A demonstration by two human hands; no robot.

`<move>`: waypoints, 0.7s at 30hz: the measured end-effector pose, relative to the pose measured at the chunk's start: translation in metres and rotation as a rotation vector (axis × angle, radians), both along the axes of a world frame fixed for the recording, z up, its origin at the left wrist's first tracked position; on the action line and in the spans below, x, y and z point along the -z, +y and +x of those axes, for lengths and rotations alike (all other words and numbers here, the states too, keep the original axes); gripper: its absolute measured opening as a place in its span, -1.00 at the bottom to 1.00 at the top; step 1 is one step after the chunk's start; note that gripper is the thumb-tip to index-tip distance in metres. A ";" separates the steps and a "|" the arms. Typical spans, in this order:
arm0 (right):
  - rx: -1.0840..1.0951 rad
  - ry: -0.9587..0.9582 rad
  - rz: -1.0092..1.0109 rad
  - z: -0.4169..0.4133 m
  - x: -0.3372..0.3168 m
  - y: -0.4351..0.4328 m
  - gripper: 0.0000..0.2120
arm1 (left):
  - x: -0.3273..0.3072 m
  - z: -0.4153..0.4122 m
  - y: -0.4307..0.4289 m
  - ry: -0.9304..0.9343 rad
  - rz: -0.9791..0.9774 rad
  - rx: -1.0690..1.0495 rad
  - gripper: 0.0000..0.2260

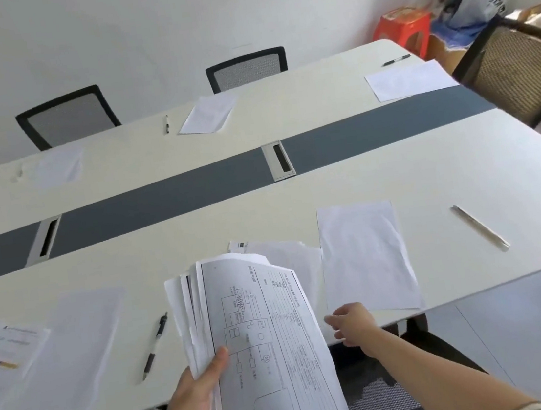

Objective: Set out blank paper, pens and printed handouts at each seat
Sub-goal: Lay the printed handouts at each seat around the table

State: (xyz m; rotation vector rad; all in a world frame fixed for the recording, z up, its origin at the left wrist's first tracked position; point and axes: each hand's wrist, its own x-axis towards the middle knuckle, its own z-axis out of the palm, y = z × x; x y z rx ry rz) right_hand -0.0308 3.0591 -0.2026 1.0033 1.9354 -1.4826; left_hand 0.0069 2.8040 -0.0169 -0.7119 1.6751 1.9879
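My left hand [197, 390] grips a thick stack of printed handouts [261, 326], a circuit diagram on the top sheet. My right hand [350, 323] hovers with fingers apart at the table's near edge, beside a blank sheet [365, 257] with a silver pen [480, 227] to its right. Another handout [285, 251] lies on the table, partly hidden behind the stack. At the left seat lie a blank sheet [75, 354], a black pen [155, 345] and a printed handout [5, 346]. Far seats hold blank sheets [207, 113], [407, 80], [57, 167] and pens [166, 124], [396, 60].
The long white table [196, 228] has a grey centre strip with two cable ports [278, 160], [45, 239]. Mesh chairs [66, 116], [246, 68] stand on the far side, another [516, 72] at the right end, one under the near edge [383, 393]. A red stool [402, 29] and bags fill the corner.
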 end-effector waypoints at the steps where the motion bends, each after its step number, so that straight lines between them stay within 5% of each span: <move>1: -0.069 -0.004 0.075 -0.007 0.000 -0.009 -0.58 | -0.001 0.003 -0.006 0.006 -0.024 -0.039 -0.41; 6: -0.290 -0.032 0.398 -0.038 -0.004 -0.045 -0.60 | -0.007 0.009 -0.041 0.007 -0.062 -0.122 -0.70; 9: -0.323 -0.074 0.493 -0.050 0.002 -0.049 -0.73 | -0.007 0.007 -0.062 0.043 -0.111 -0.107 -0.35; 14: -0.140 -0.001 0.403 -0.047 0.012 -0.036 -0.88 | 0.004 -0.011 -0.077 -0.034 -0.067 -0.100 -0.24; 18: 0.096 0.211 0.256 -0.051 -0.012 -0.024 -0.93 | 0.001 -0.036 -0.063 -0.011 -0.044 -0.056 -0.65; 21: 0.171 0.321 0.205 -0.054 -0.045 -0.003 -0.85 | -0.001 -0.055 -0.055 0.002 -0.012 -0.006 -0.66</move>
